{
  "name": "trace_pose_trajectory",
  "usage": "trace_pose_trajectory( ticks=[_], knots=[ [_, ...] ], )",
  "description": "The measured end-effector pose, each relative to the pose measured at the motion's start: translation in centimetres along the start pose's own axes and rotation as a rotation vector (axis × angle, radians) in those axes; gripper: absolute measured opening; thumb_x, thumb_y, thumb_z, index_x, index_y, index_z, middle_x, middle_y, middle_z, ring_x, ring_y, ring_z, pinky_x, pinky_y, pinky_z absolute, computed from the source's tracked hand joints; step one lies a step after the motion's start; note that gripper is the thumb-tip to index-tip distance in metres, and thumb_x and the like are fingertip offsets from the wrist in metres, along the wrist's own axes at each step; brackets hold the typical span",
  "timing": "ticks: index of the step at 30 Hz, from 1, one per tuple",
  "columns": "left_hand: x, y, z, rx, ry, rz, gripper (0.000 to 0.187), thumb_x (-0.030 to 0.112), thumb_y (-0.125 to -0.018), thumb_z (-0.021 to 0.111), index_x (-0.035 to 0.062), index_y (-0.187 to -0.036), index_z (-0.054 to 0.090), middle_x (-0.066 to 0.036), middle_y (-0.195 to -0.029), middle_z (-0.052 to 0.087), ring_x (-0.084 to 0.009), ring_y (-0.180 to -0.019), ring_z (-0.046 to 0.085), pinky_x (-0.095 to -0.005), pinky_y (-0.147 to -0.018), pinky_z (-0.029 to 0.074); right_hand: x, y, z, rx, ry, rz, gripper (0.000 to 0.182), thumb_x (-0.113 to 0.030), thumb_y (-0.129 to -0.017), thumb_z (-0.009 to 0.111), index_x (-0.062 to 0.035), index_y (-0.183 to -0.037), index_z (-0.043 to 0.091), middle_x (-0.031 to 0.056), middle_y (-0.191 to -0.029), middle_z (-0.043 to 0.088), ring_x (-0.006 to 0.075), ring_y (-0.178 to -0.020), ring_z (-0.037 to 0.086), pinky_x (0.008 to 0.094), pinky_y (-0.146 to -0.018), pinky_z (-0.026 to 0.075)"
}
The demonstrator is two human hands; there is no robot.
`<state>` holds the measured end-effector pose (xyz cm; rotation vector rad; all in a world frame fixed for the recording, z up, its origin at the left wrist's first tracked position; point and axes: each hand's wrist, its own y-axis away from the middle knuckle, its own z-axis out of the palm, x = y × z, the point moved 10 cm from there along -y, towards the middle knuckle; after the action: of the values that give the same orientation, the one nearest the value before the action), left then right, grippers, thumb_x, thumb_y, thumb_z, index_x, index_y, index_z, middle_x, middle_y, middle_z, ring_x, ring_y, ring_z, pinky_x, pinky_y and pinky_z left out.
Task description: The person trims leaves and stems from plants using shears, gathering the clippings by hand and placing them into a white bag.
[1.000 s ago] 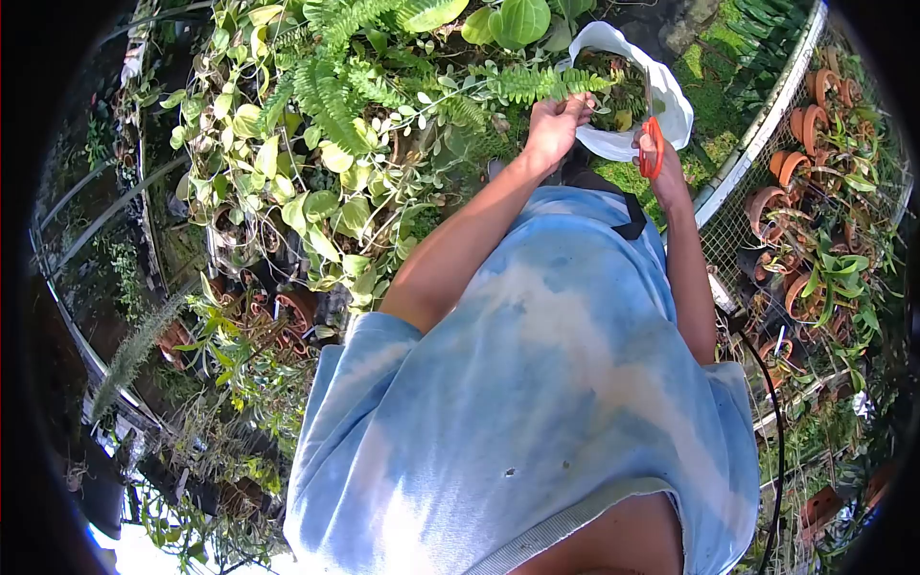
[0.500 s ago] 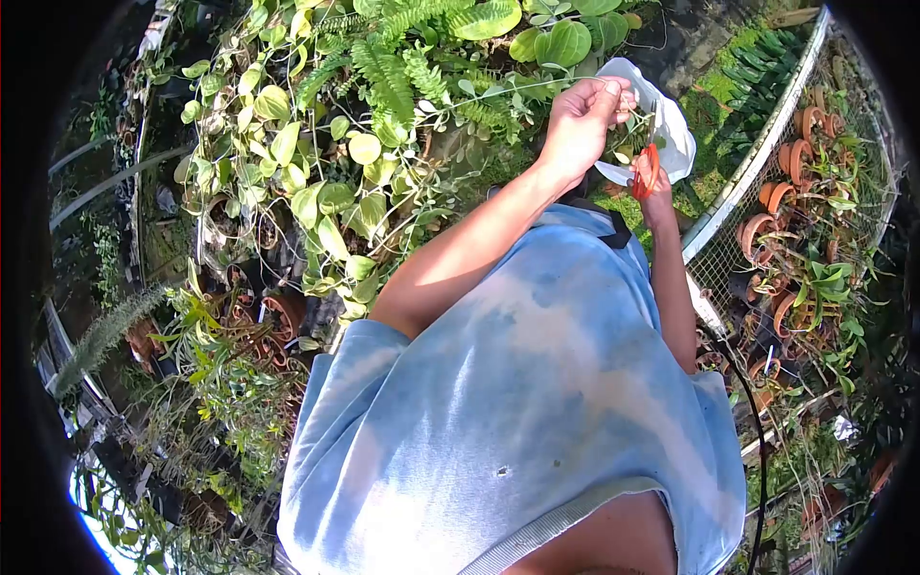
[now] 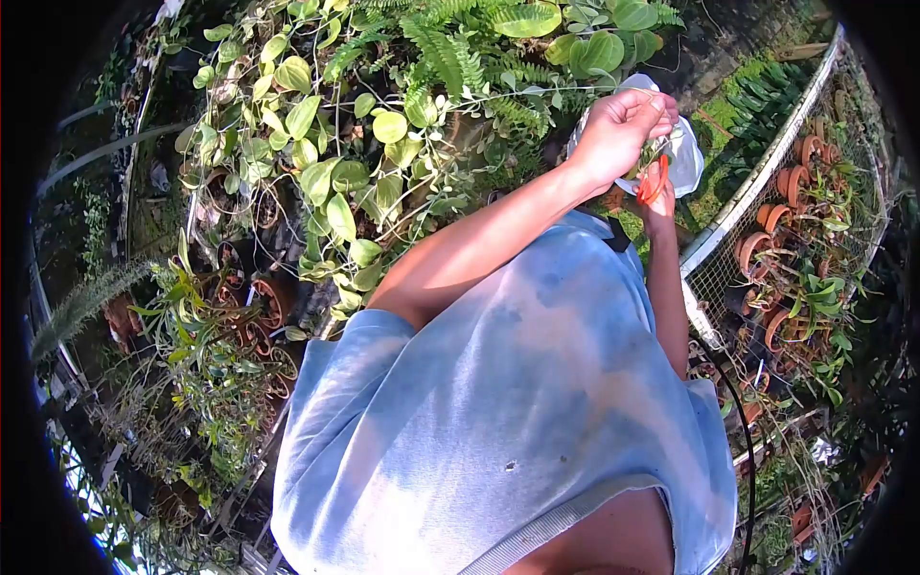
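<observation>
My left hand (image 3: 623, 134) is closed in a pinch on a thin green vine stem (image 3: 517, 93), which runs left from the fingers, nearly straight, to the leafy mass. Just below it, my right hand (image 3: 661, 204) grips a pair of red-handled scissors (image 3: 654, 180); their blades are hidden among small leaves and behind the left hand. A white plastic container or bag (image 3: 686, 165) sits behind both hands, with some green leaves overlapping its mouth.
Trailing plants with broad leaves (image 3: 321, 177) and ferns (image 3: 441, 57) fill the upper left. On the right, a pale-edged wire mesh bench (image 3: 728, 216) holds several terracotta pots (image 3: 752, 251). A black cable (image 3: 746, 422) hangs beside my right side. More potted plants (image 3: 273, 302) stand lower left.
The view has shifted slightly. My left hand has moved a little right with the vine stem, over the white container. The scissors stay in my right hand, closer under the left.
</observation>
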<state>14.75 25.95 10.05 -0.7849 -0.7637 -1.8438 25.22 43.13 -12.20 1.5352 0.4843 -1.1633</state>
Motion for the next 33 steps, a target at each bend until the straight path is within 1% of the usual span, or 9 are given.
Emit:
trace_pose_trajectory(
  ticks=[20, 23, 26, 27, 29, 30, 31, 32, 33],
  knots=[
    [-7.7, -0.4, 0.8, -0.010, 0.093, -0.241, 0.022, 0.012, -0.105, 0.052, -0.0046, -0.110, 0.065, -0.013, -0.113, 0.068, -0.0182, -0.110, 0.065, -0.0316, -0.103, 0.053, -0.5, -0.5, -2.5, 0.061, -0.328, -0.054, 0.045, -0.047, -0.097, 0.063, -0.0050, -0.112, 0.058, 0.0051, -0.094, 0.060, 0.0136, -0.086, 0.060, 0.0308, -0.073, 0.053],
    [-7.0, -2.0, 0.6, 0.010, 0.277, -0.225, 0.021, 0.011, -0.104, 0.052, -0.0046, -0.108, 0.065, -0.014, -0.111, 0.068, -0.0215, -0.111, 0.065, -0.0322, -0.107, 0.050, 0.5, -0.9, -4.4, 0.125, -0.308, -0.019, 0.048, -0.047, -0.095, 0.067, -0.0047, -0.116, 0.058, 0.0044, -0.100, 0.059, 0.0134, -0.093, 0.059, 0.0315, -0.074, 0.053],
    [-3.1, -6.0, -0.4, 0.004, 0.420, -0.064, 0.027, 0.010, -0.105, 0.047, -0.0109, -0.122, 0.050, -0.023, -0.132, 0.053, -0.0295, -0.122, 0.057, -0.0340, -0.111, 0.047, 0.5, -0.8, -5.3, 0.219, -0.288, 0.039, 0.041, -0.048, -0.095, 0.066, -0.0107, -0.109, 0.059, -0.0004, -0.096, 0.060, 0.0157, -0.100, 0.063, 0.0367, -0.082, 0.052],
    [-1.5, -7.2, -1.1, 0.037, 0.465, -0.029, 0.019, 0.008, -0.104, 0.050, -0.0069, -0.113, 0.055, -0.018, -0.114, 0.059, -0.0260, -0.111, 0.063, -0.0335, -0.107, 0.052, 0.3, -1.1, -5.3, 0.202, -0.299, 0.032, 0.041, -0.048, -0.094, 0.067, -0.0107, -0.109, 0.059, -0.0002, -0.096, 0.060, 0.0157, -0.100, 0.063, 0.0367, -0.082, 0.052],
    [0.7, -10.0, -3.7, 0.009, 0.389, 0.098, 0.020, 0.006, -0.104, 0.049, -0.0095, -0.114, 0.054, -0.020, -0.114, 0.059, -0.0279, -0.115, 0.061, -0.0335, -0.107, 0.052, 0.3, -1.5, -5.6, 0.173, -0.322, 0.020, 0.042, -0.049, -0.094, 0.068, -0.0105, -0.110, 0.060, 0.0001, -0.098, 0.059, 0.0155, -0.101, 0.063, 0.0367, -0.082, 0.052],
    [1.7, -10.9, -5.9, 0.141, 0.291, 0.087, 0.031, 0.014, -0.104, 0.053, -0.0086, -0.125, 0.052, -0.017, -0.131, 0.057, -0.0213, -0.120, 0.056, -0.0348, -0.113, 0.042, 0.2, -1.7, -5.8, 0.181, -0.316, 0.042, 0.042, -0.048, -0.093, 0.069, -0.0104, -0.111, 0.061, 0.0004, -0.099, 0.059, 0.0155, -0.100, 0.063, 0.0368, -0.081, 0.053],
    [2.4, -12.0, -7.6, 0.119, 0.140, 0.076, 0.036, 0.015, -0.106, 0.045, -0.0138, -0.129, 0.044, -0.021, -0.141, 0.045, -0.0264, -0.137, 0.041, -0.0346, -0.123, 0.027, -0.3, -1.9, -5.8, 0.169, -0.292, 0.001, 0.044, -0.048, -0.092, 0.070, -0.0096, -0.111, 0.060, 0.0004, -0.099, 0.059, 0.0155, -0.100, 0.063, 0.0364, -0.080, 0.053],
    [2.1, -13.2, -10.2, 0.153, 0.015, 0.071, 0.038, 0.020, -0.106, 0.047, -0.0093, -0.130, 0.047, -0.019, -0.142, 0.048, -0.0275, -0.139, 0.042, -0.0390, -0.121, 0.031, -0.5, -2.0, -6.0, 0.187, -0.275, 0.001, 0.046, -0.048, -0.091, 0.071, -0.0086, -0.112, 0.060, 0.0007, -0.099, 0.059, 0.0156, -0.100, 0.063, 0.0358, -0.079, 0.053],
    [2.7, -10.9, -9.0, 0.258, -0.227, -0.236, 0.044, 0.036, -0.103, 0.053, 0.0162, -0.142, 0.047, -0.010, -0.157, 0.035, -0.0251, -0.148, 0.029, -0.0755, -0.111, 0.019, -0.8, -2.1, -6.2, 0.201, -0.259, 0.001, 0.048, -0.048, -0.090, 0.072, -0.0076, -0.113, 0.060, 0.0010, -0.100, 0.059, 0.0157, -0.100, 0.063, 0.0353, -0.079, 0.054]
  ],
)
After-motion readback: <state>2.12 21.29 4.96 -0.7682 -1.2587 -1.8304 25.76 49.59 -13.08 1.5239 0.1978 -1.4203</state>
